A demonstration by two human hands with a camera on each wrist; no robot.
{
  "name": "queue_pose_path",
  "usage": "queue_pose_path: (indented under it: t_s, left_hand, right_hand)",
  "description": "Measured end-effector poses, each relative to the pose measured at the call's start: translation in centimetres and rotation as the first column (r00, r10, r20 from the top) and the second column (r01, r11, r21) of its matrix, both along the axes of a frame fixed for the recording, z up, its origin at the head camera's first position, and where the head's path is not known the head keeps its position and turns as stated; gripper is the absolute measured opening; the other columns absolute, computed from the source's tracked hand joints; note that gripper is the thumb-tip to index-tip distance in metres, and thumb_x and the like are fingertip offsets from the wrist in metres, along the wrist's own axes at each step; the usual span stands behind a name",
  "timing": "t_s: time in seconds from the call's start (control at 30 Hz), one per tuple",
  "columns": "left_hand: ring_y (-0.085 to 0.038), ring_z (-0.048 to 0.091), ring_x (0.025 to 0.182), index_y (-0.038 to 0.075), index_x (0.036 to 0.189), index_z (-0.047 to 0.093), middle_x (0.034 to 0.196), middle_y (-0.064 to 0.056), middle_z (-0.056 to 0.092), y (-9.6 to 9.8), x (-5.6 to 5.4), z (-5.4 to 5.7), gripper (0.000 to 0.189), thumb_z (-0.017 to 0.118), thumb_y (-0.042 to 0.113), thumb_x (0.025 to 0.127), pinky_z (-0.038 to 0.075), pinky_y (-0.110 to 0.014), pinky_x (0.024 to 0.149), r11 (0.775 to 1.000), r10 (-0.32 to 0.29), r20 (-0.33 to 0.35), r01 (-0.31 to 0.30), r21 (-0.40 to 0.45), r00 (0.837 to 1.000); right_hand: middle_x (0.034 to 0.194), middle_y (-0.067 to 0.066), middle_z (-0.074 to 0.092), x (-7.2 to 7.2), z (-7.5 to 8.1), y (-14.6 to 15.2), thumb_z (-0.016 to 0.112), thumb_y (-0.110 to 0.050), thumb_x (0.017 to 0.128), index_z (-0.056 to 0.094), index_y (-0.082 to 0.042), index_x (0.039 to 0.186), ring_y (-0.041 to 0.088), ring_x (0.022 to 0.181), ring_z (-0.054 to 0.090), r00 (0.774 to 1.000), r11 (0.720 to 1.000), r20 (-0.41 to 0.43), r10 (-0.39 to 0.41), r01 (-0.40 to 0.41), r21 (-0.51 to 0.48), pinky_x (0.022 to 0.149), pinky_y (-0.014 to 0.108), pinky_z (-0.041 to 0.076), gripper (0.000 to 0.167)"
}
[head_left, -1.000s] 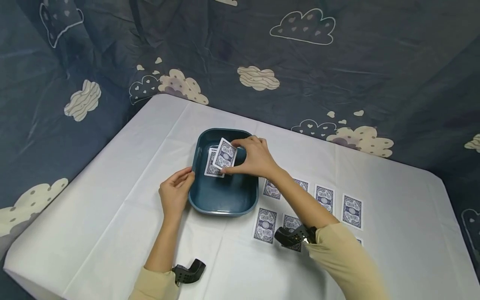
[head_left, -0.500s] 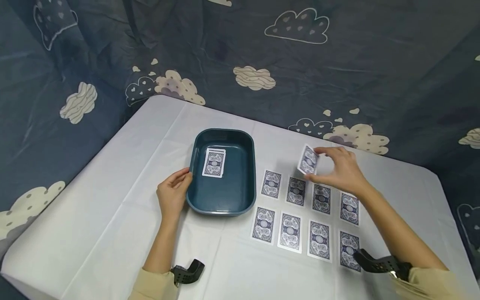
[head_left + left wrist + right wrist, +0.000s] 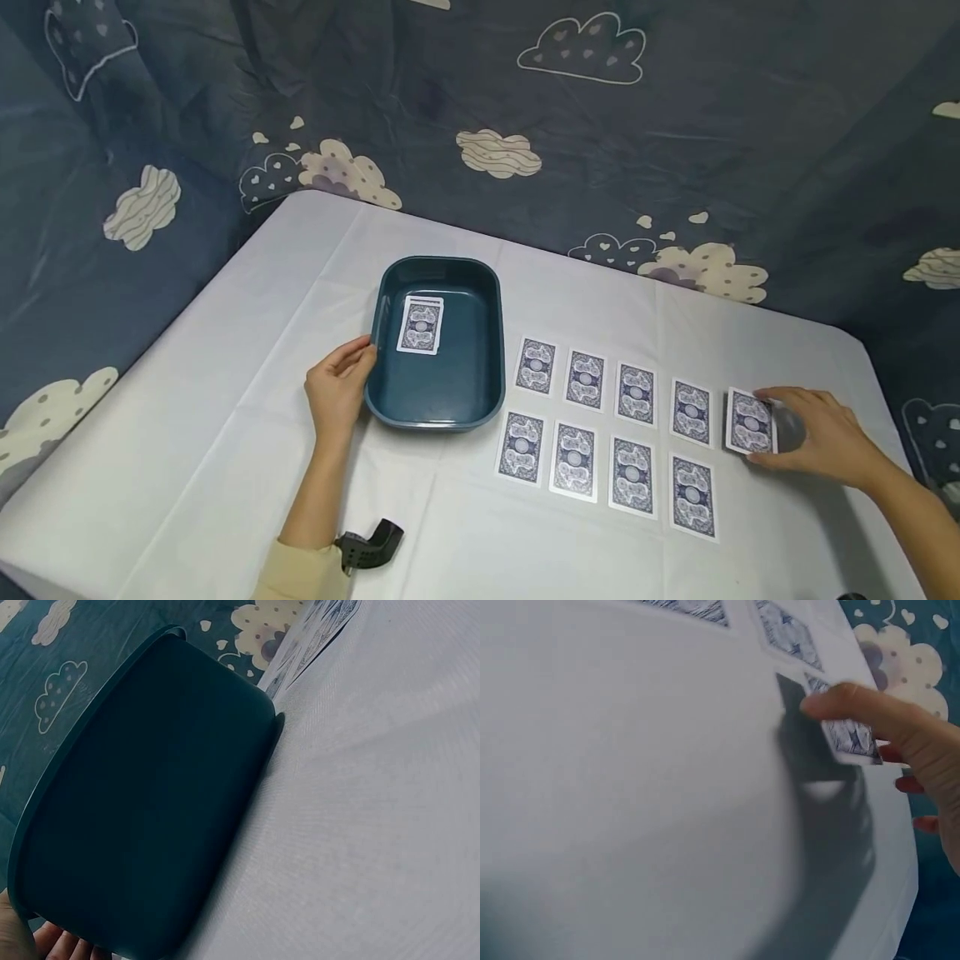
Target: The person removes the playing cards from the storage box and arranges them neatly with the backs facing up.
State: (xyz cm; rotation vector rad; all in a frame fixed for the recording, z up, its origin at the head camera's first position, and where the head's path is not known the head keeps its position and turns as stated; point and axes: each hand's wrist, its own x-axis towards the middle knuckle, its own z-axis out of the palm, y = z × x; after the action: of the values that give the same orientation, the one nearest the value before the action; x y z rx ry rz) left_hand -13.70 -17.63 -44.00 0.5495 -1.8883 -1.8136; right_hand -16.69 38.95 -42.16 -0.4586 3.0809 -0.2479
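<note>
My left hand (image 3: 337, 390) pinches the left rim of a dark teal rectangular tray (image 3: 435, 392) that stands on the white-covered table. In the left wrist view, the thumb and fingertips show at the lower corner of the tray's wall (image 3: 142, 802). Inside the tray, a small pile of playing cards (image 3: 420, 325) lies back up. My right hand (image 3: 828, 437) holds a blue-backed playing card (image 3: 752, 422) by its edges, at the right end of the far row. In the right wrist view, that card (image 3: 853, 741) hovers close over the cloth, casting a shadow.
Two rows of face-down playing cards lie right of the tray, among them a far-row card (image 3: 691, 412) and a near-row card (image 3: 693, 497). White cloth (image 3: 555, 550) covers the table. A dark curtain (image 3: 420, 83) with cloud prints hangs behind it.
My right hand has lifted a card from the tray, carried it right past the rows and lowered it at the far row's right end. The left hand has stayed at the tray's rim.
</note>
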Motion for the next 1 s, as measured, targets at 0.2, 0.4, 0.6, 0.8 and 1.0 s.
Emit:
queue_pose_path:
  t_s: [0.2,0.4,0.6,0.8,1.0]
  left_hand:
    - [0.000,0.067,0.070,0.002,0.096,0.072,0.077,0.009,0.069,-0.3,-0.3,-1.1,0.021,0.071,0.015,0.080,0.052,-0.014,0.067,1.000,0.005,-0.020,-0.005,0.004,1.000]
    - [0.000,0.066,0.071,0.002,0.096,0.072,0.078,0.009,0.070,-0.3,-0.3,-1.1,0.022,0.072,0.016,0.079,0.052,-0.014,0.067,1.000,0.009,-0.027,-0.009,-0.007,1.000]
    - [0.001,0.066,0.070,0.001,0.096,0.072,0.074,0.019,0.067,-0.3,-0.3,-1.1,0.022,0.072,0.015,0.079,0.052,-0.013,0.066,1.000,0.010,-0.032,-0.011,-0.015,0.999]
    - [0.002,0.066,0.069,0.000,0.098,0.071,0.069,0.025,0.064,-0.3,-0.3,-1.2,0.021,0.070,0.010,0.080,0.052,-0.012,0.065,1.000,0.010,-0.022,-0.010,-0.007,1.000]
    - [0.001,0.066,0.069,-0.001,0.098,0.071,0.068,0.024,0.065,-0.2,-0.4,-1.3,0.021,0.070,0.009,0.080,0.052,-0.012,0.066,1.000,0.008,-0.018,-0.007,0.014,1.000]
  right_hand:
    - [0.124,0.024,0.038,0.8,-0.9,1.0,0.088,-0.041,0.047,0.050,-0.004,0.119,0.051,0.106,0.030,1.000,1.000,0.005,0.017,-0.017,-0.004,0.081,0.073,0.025,0.089]
    - [0.126,0.026,0.036,1.0,-1.2,1.1,0.085,-0.041,0.053,0.048,-0.004,0.124,0.053,0.108,0.028,0.998,1.000,0.063,-0.024,0.024,-0.006,0.082,0.074,0.025,0.088]
    - [0.126,0.029,0.034,1.2,-1.3,0.7,0.083,-0.042,0.056,0.045,-0.004,0.128,0.055,0.109,0.026,0.995,0.998,0.087,-0.057,0.057,-0.001,0.082,0.075,0.024,0.090]
    - [0.128,0.031,0.036,0.1,-0.6,-1.4,0.080,-0.049,0.059,0.043,-0.007,0.132,0.055,0.114,0.026,0.999,0.998,-0.005,-0.053,0.053,-0.030,0.089,0.074,0.018,0.092]
    - [0.131,0.024,0.041,-2.6,1.1,-8.0,0.081,-0.047,0.060,0.048,-0.014,0.131,0.050,0.118,0.031,0.986,0.992,-0.167,0.027,-0.048,-0.118,0.095,0.071,0.018,0.085]
